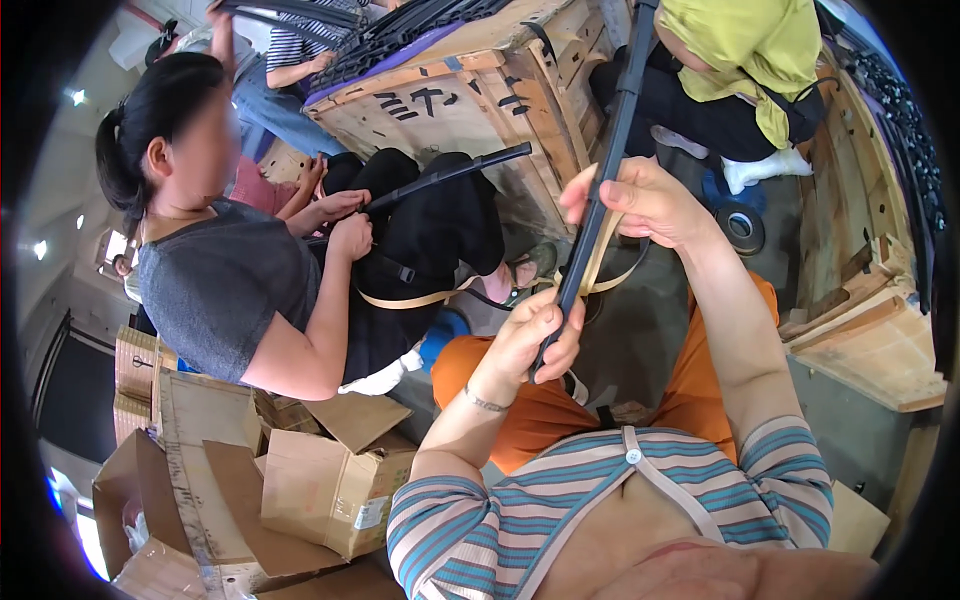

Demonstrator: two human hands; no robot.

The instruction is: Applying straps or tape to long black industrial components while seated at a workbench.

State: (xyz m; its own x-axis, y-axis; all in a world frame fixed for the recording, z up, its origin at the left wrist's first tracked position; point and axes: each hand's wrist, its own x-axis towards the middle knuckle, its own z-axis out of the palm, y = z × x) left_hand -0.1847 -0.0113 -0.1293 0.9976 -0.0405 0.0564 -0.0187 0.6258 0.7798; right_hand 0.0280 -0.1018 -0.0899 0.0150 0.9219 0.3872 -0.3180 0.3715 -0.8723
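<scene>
A long black bar (592, 222) runs slantwise from my lap up past the top edge. Near its lower end, my left hand (530, 335) is closed around it, thumb on top. Higher up, my right hand (645, 203) grips the same bar, fingers behind and thumb across its side. Close under the right hand a narrow tan strip (604, 245) lies along the bar and loops out below it. Its course behind the bar is hidden.
At left a seated co-worker holds another black bar (450, 178). A wooden crate (440, 110) stands ahead, another wooden crate (850, 320) at right. A roll of black tape (740, 229) lies on the floor. Cardboard boxes (315, 490) are at lower left. Another person in yellow-green sits ahead right.
</scene>
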